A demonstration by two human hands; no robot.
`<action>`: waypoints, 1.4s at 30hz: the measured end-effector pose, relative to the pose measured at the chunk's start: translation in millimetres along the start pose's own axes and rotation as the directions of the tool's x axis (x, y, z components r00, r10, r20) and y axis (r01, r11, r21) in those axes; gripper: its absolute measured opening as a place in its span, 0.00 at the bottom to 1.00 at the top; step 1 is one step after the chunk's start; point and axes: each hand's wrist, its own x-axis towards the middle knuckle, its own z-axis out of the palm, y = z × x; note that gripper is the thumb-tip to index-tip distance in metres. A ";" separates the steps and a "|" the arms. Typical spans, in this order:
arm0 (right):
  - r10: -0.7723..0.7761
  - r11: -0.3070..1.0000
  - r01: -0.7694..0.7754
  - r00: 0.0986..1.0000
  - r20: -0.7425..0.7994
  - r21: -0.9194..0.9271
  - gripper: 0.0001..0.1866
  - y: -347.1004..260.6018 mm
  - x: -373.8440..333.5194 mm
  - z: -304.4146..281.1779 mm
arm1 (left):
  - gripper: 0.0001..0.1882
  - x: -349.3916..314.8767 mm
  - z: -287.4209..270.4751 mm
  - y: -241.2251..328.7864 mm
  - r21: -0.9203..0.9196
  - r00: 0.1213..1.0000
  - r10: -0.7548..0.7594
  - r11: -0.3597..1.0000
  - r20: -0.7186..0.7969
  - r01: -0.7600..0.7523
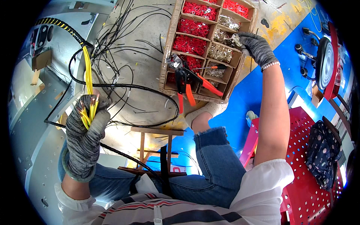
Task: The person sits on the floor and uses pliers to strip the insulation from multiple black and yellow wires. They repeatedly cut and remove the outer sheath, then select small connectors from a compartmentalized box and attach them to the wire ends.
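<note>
My left hand (87, 123), in a grey knit glove, is closed around a bundle of yellow-green wires (89, 75) whose cut ends show bare copper. Out to the right, my gloved right hand (257, 48) reaches over a partitioned cardboard box (165, 71). Its fingers are pinched at shiny metal cable lugs (236, 39), above a compartment of loose silver lugs (223, 36). Red insulated terminals (189, 45) fill the left compartments. Across the box's near end lie crimping pliers (183, 77) with orange handles and a screwdriver (215, 67).
Black cables (112, 52) spread over the floor left of the box. A sleeved black cable (172, 103) loops below. A small wooden stool (157, 131) stands before my knees. At right are a red perforated panel (300, 150), a dark patterned bag (324, 153) and a wheeled chair (322, 63).
</note>
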 end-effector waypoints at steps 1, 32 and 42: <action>0.016 1.000 -0.016 1.000 -0.008 0.019 0.13 -0.8 -0.2 1.1 | 0.13 0.7 -2.6 1.0 -0.016 0.999 -0.037 0.999 0.013 0.037; -0.443 0.889 0.455 0.818 0.368 0.058 0.12 -134.5 -280.9 131.5 | 0.12 -17.6 -20.7 -8.6 -0.864 0.889 0.273 0.453 0.368 0.218; -0.835 0.493 0.814 0.542 0.095 -0.307 0.10 -145.7 -317.2 244.4 | 0.23 -52.8 -50.3 18.1 -0.815 0.934 0.226 0.570 0.277 0.104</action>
